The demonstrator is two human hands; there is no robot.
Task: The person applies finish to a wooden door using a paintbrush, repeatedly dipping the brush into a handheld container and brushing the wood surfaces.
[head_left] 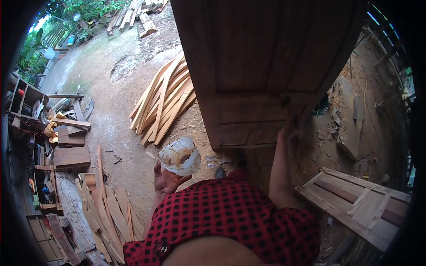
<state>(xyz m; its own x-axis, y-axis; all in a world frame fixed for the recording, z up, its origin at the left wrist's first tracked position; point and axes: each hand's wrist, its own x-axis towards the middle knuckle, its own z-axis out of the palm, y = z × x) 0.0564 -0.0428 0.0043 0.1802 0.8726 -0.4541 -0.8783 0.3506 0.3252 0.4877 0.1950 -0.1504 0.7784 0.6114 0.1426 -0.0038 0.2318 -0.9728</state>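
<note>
My left hand supports a translucent white plastic container, stained brown inside, from below and the side. A tall dark-brown panelled wooden door stands upright before me, filling the top middle. My right hand is raised against the lower panels of the door, its fingers closed and blurred in shadow; a small dark shape shows just above it, too dim to name.
Curved pale strips lie piled left of the door. Boards and scrap crowd the left edge, with more planks at the back. An unfinished panelled wooden piece lies at lower right, near a rough slab.
</note>
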